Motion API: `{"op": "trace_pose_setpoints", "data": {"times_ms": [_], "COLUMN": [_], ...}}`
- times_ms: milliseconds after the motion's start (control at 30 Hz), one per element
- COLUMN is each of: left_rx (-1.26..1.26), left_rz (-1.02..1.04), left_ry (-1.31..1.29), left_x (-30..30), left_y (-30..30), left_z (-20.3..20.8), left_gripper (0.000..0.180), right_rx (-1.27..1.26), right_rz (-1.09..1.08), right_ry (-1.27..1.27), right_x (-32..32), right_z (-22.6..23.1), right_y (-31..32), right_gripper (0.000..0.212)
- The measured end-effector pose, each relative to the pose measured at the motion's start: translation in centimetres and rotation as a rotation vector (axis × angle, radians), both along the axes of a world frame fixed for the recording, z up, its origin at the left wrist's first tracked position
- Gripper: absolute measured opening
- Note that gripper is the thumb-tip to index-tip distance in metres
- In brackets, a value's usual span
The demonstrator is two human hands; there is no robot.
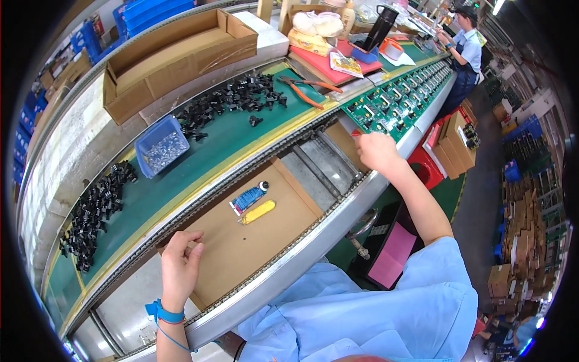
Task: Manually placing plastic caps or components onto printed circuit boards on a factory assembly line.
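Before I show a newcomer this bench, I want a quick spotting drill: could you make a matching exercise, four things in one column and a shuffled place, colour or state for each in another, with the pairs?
Things
1. Pliers
2. Blue tray
3. Circuit boards
4. Small blue tube

Descriptions
A. On the brown cardboard, beside a yellow object
B. Green, in rows just beyond the right hand
C. Orange-handled
D. Holding many small, pale pieces

Right pairs: 1-C, 2-D, 3-B, 4-A.
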State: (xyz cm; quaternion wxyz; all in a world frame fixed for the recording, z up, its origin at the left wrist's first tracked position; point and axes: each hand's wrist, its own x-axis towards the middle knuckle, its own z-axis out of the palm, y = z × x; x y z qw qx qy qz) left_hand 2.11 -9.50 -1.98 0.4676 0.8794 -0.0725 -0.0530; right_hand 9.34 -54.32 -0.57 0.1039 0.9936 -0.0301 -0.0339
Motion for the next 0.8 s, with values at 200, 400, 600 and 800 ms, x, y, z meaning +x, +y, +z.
{"op": "trace_pose_setpoints", "data": {"times_ms": [200, 400, 600, 800], "left_rx": [0.077, 0.174, 0.269, 0.395], "left_rz": [-0.120, -0.152, -0.062, 0.295], "left_ry": [-0.058, -0.197, -0.297, -0.647], "left_x": [0.2, -0.3, -0.6, -2.0], "left_y": [-0.4, -0.3, 1.8, 8.4], "left_z": [-0.4, -1.1, -0.1, 4.3], "left_gripper": [0.020, 0.018, 0.019, 0.020], "right_rx": [0.345, 0.701, 0.825, 0.713], "right_rz": [0.525, 1.014, 1.021, 1.084], "right_ry": [-0.070, -0.376, -0.448, -0.376], "right_x": [0.6, 6.6, 11.0, 10.2], "right_z": [1.2, 0.8, -1.9, -2.4], "right_y": [11.4, 21.6, 25.1, 25.1], "right_gripper": [0.010, 0.022, 0.035, 0.045]}}
